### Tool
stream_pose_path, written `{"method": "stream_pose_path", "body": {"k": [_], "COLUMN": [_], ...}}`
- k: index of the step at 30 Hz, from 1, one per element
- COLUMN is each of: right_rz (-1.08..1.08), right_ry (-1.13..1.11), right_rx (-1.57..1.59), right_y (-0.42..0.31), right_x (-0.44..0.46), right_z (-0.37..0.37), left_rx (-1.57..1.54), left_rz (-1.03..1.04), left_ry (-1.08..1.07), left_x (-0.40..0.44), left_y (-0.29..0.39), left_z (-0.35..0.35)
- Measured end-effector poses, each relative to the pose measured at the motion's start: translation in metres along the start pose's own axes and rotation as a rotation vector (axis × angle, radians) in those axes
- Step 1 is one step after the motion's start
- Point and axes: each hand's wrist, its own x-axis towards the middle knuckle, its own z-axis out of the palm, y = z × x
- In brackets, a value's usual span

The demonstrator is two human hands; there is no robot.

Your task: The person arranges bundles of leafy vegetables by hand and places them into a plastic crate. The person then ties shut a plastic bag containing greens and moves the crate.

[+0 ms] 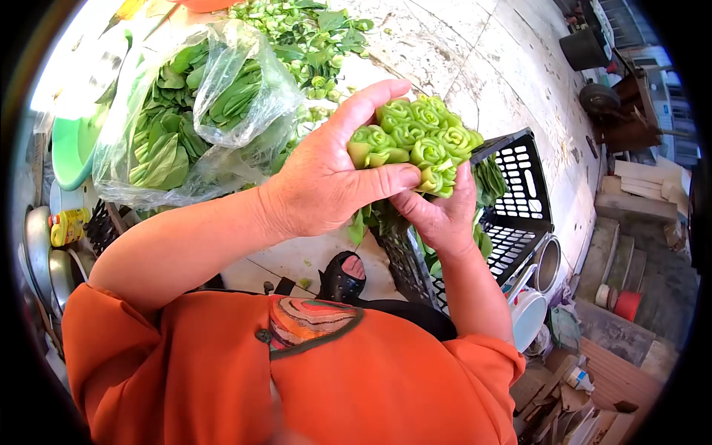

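A bundle of leafy greens (424, 139) is raised in front of me, its pale green cut stem ends facing up like small rosettes. My left hand (348, 167) wraps around its left side, thumb across the front and fingers behind. From below and the right, my right hand (445, 215) grips the same bundle. The leaves hang downward and are mostly hidden behind my hands. Below and to the right stands a black plastic crate (519, 178) with more leafy greens (489, 182) inside.
On the left, a clear plastic bag (252, 126) holds leafy greens. Cut stem trimmings (319, 44) lie scattered on the tiled floor (415, 44) beyond it. A green basin (70, 152) and yellow bottle (68, 227) are at far left. Pots (528, 315) and wood pieces (615, 374) sit at right.
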Motion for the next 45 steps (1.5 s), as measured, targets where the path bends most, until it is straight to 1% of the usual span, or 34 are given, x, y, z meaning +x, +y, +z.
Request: {"method": "stream_pose_path", "body": {"k": [2,3,5,6,7,8,9,11,13,14,15,16,17,19,20,21,23,25,27,28,29,30,31,32,33,34,35,37,39,40,41,42,44,45], "right_rz": [0.137,0.22,0.13,0.09,0.055,0.133,0.063,0.096,0.133,0.12,0.109,0.213,0.214,0.132,0.214,0.215,0.17,0.122,0.024,0.076,0.015,-0.072,-0.157,-0.145,-0.229,-0.28,-0.332,-0.404,-0.613,-0.613,-0.713,-0.815,-0.835,-0.856], "right_ry": [-0.201,-0.315,-0.342,-0.34,-0.313,-0.302,-0.318,-0.356,-0.409,-0.411,-0.41,-0.42,-0.439,-0.479,-0.51,-0.522,-0.637,-0.668,-0.69,-0.722,-0.748,-0.8,-0.852,-0.877,-0.925,-0.935,-0.941,-0.985,-0.933,-0.943,-0.924,-0.9,-0.919,-0.932], "right_rx": [0.206,0.323,0.258,0.203,0.105,0.148,0.074,0.11,0.079,0.125,0.169,0.267,0.258,0.22,0.195,0.187,-0.038,-0.212,-0.386,-0.456,-0.539,-0.549,-0.556,-0.611,-0.761,-0.868,-0.973,-1.304,-1.307,-1.31,-1.329,-1.347,-1.383,-1.417], "right_y": [-0.011,-0.014,-0.013,-0.013,-0.016,-0.016,-0.014,-0.017,-0.018,-0.009,-0.006,-0.012,-0.016,-0.021,-0.026,-0.025,-0.021,-0.028,-0.048,-0.061,-0.075,-0.078,-0.08,-0.085,-0.088,-0.083,-0.079,-0.079,-0.06,-0.055,-0.05,-0.044,-0.028,-0.022], "right_x": [0.012,0.017,0.024,0.027,0.03,0.031,0.034,0.04,0.044,0.046,0.048,0.049,0.05,0.055,0.057,0.063,0.078,0.092,0.105,0.112,0.117,0.126,0.135,0.141,0.15,0.156,0.162,0.169,0.174,0.177,0.181,0.185,0.192,0.197], "right_z": [0.019,0.026,0.052,0.066,0.081,0.095,0.108,0.13,0.147,0.156,0.164,0.175,0.184,0.201,0.205,0.21,0.222,0.242,0.267,0.28,0.295,0.306,0.319,0.335,0.35,0.365,0.381,0.415,0.436,0.447,0.46,0.472,0.493,0.504], "left_rx": [-0.164,-0.155,-0.174,-0.284,-0.293,-0.314,-0.34,-0.23,-0.045,-0.047,0.002,0.048,0.325,0.575,0.809,1.042,1.44,1.687,1.66,1.648,1.557,1.463,1.452,1.396,1.336,1.276,1.271,1.013,0.937,0.823,0.71,0.705,0.538,0.537], "left_rz": [-0.096,-0.088,-0.119,-0.188,-0.188,-0.231,-0.269,-0.258,-0.224,-0.211,-0.214,-0.22,-0.297,-0.107,0.019,0.146,0.211,-0.335,-0.713,-0.713,-0.817,-0.914,-0.916,-0.802,-0.685,-0.478,-0.482,-0.343,-0.312,-0.307,-0.301,-0.302,-0.212,-0.212], "left_ry": [0.064,0.09,0.141,0.088,0.114,0.139,0.165,0.182,0.172,0.194,0.129,0.065,0.04,0.21,0.281,0.349,0.591,0.768,0.649,0.659,0.579,0.5,0.508,0.625,0.74,0.749,0.757,0.97,0.987,0.971,0.954,0.958,0.983,0.983], "left_x": [-0.004,-0.007,-0.015,-0.022,-0.026,-0.029,-0.032,-0.042,-0.055,-0.06,-0.067,-0.072,-0.079,-0.097,-0.102,-0.107,-0.116,-0.125,-0.134,-0.136,-0.139,-0.143,-0.148,-0.154,-0.159,-0.167,-0.172,-0.179,-0.182,-0.183,-0.185,-0.187,-0.191,-0.191], "left_y": [0.009,0.009,0.012,0.017,0.02,0.022,0.024,0.028,0.031,0.034,0.04,0.056,0.073,0.085,0.092,0.096,0.089,0.081,0.07,0.067,0.064,0.063,0.061,0.059,0.061,0.064,0.066,0.072,0.081,0.085,0.086,0.085,0.082,0.082], "left_z": [-0.006,-0.014,-0.033,-0.043,-0.05,-0.058,-0.069,-0.089,-0.111,-0.123,-0.137,-0.149,-0.168,-0.204,-0.23,-0.261,-0.319,-0.344,-0.385,-0.4,-0.414,-0.423,-0.431,-0.439,-0.442,-0.447,-0.451,-0.453,-0.451,-0.449,-0.448,-0.449,-0.451,-0.449]}}
